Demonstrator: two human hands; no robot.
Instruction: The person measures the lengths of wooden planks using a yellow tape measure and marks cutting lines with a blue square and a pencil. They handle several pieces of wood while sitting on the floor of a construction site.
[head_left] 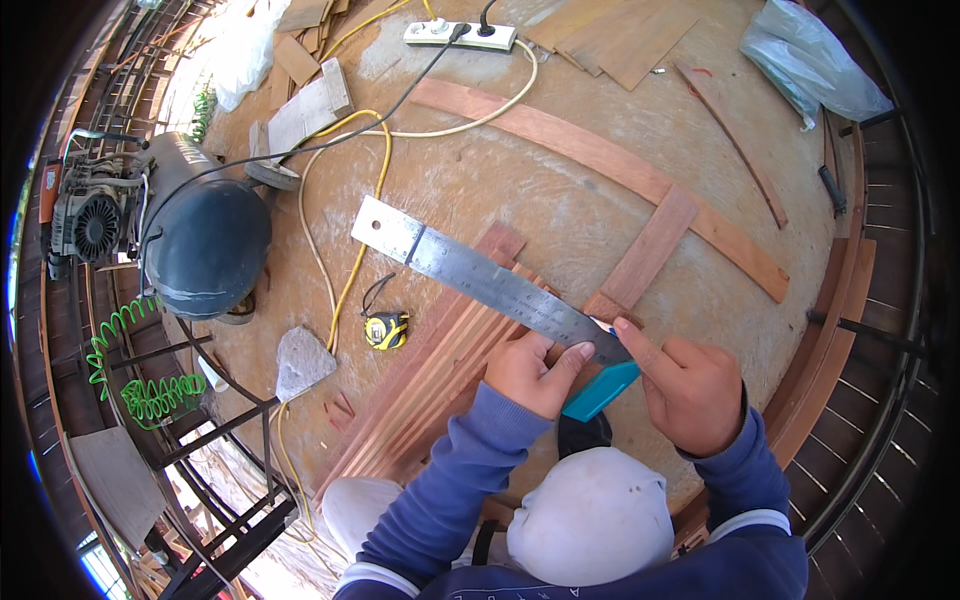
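Observation:
A try square with a long steel blade (470, 285) and teal handle (600, 390) lies diagonally across a short reddish board (650, 240). My left hand (530, 375) is closed on the square near its handle, thumb on the blade. My right hand (690, 390) holds a pencil (603, 325) at the blade's edge near the board, index finger along it. Beneath the blade, a stack of long planks (410, 410) runs toward the lower left. A yellow-black tape measure (386, 330) lies left of the planks.
An air compressor (205, 250) stands left, with green coiled hose (160, 395) below. A power strip (460, 36), cables and offcuts (630, 45) lie at the back. A long board (550, 140) lies beyond my hands. Plastic bags (810, 65), a stone (305, 360) and dark railings (880, 330) edge the work area.

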